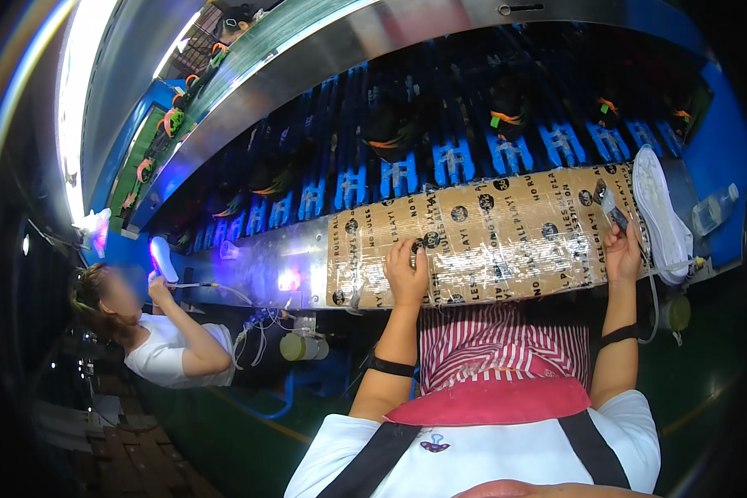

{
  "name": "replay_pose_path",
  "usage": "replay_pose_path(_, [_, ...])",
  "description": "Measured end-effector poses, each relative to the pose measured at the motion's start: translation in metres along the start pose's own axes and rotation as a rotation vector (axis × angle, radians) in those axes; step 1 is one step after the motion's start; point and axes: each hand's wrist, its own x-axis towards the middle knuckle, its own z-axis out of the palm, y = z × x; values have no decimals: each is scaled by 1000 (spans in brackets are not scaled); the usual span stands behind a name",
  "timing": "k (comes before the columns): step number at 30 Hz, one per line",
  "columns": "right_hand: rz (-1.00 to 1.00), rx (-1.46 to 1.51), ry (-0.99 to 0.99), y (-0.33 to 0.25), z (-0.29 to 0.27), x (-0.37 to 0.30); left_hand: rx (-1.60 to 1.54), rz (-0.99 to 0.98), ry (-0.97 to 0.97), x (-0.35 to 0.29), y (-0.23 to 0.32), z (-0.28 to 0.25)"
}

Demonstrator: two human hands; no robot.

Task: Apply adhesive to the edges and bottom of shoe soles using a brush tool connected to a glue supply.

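Note:
My left hand [407,274] rests on a sheet of printed brown cardboard [473,286] under clear plastic, its thumb and fingers apart and nothing visible in them. A round dark print lies just beyond its fingertips. At the sheet's right end my right hand [622,253] is closed around a small dark item [617,217] with a pale, shiny far end; its kind is unclear. Right beside that hand lies a long white shoe sole [664,212], partly over the bench edge. A thin clear tube [654,307] hangs by my right wrist.
Behind the cardboard, a row of blue holders [453,162] runs along the line, with dark shoes [506,116] above some. A clear bottle [714,209] lies far right. To the left, a co-worker [178,340] holds a white sole [163,259]. A round container [303,347] hangs below the bench.

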Motion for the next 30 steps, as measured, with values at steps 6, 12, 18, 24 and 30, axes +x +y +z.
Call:
replay_pose_path(6, [4,0,-14,0,1,0,11,7,3,0,0,-1])
replay_pose_path(12, [1,9,-10,0,-2,1,24,11,6,0,1,0])
replay_pose_path(18, [4,9,-12,1,-2,1,25,18,14,-1,0,-1])
replay_pose_path(24, [7,2,-7,-1,2,0,0,-10,-12,0,4,-2])
replay_pose_path(30, [11,0,-1,0,-1,1,6,-6,-7,0,4,-2])
